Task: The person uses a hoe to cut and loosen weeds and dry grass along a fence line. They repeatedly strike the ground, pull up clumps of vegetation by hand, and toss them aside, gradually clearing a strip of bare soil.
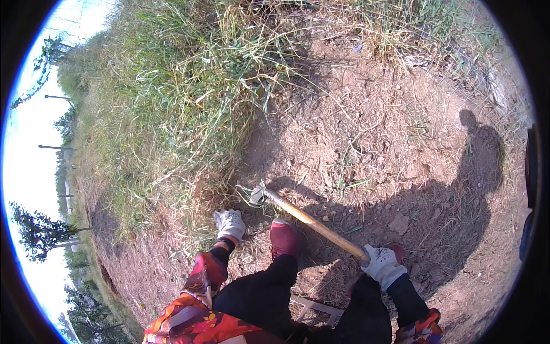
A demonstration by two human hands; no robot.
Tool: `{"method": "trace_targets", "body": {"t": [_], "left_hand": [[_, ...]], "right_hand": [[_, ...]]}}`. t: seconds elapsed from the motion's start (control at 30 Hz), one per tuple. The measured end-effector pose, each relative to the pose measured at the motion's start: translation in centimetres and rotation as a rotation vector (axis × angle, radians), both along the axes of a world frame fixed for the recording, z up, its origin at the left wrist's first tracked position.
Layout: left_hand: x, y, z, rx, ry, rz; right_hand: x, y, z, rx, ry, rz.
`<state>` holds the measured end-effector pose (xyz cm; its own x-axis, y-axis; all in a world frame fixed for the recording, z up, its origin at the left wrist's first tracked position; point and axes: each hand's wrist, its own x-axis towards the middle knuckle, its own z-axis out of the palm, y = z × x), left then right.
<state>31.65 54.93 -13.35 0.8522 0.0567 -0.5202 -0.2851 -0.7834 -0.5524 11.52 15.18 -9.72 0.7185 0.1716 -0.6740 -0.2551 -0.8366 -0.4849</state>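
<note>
My right hand, in a white work glove, grips the end of a wooden handle. The handle slants up and left to a metal hoe head, which lies by the soil with some green grass stems around it. My left hand, also in a white glove, is low beside the edge of the tall grass, left of the hoe head. Its fingertips point toward the grass; whether they hold any stems cannot be told.
A red shoe stands below the hoe head, the other partly behind my right hand. A metal frame shows between my legs. Wire fencing runs along the upper right. Trees and poles stand far left.
</note>
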Motion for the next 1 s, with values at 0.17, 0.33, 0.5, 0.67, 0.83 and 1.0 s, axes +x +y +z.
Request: {"method": "trace_targets", "body": {"t": [0.17,0.33,0.5,0.67,0.83,1.0], "left_hand": [[4.9,4.3,2.4,0.254,-0.100,0.081],[4.9,0.8,5.5,-0.045,0.107,-0.033],[7.1,-12.5,10.5,-0.429,0.396,-0.333],[11.7,-24.8,12.8,-0.838,0.095,-0.911],[21.3,-29.3,16.2,-0.730,-0.433,-1.114],[29.1,-25.2,15.7,-0.372,-0.637,-0.233]], "right_hand": [[-5.7,-5.2,2.2,-0.110,-0.007,-0.095],[-7.4,-7.3,4.1,-0.082,-0.225,-0.403],[-6.2,-4.9,3.1,0.191,-0.312,-0.863],[-8.4,-4.2,5.2,0.168,-0.543,-0.941],[-12.3,-4.5,5.9,0.108,-0.317,-0.977],[-18.9,-5.5,4.6,-0.058,-0.378,-1.076]]}}
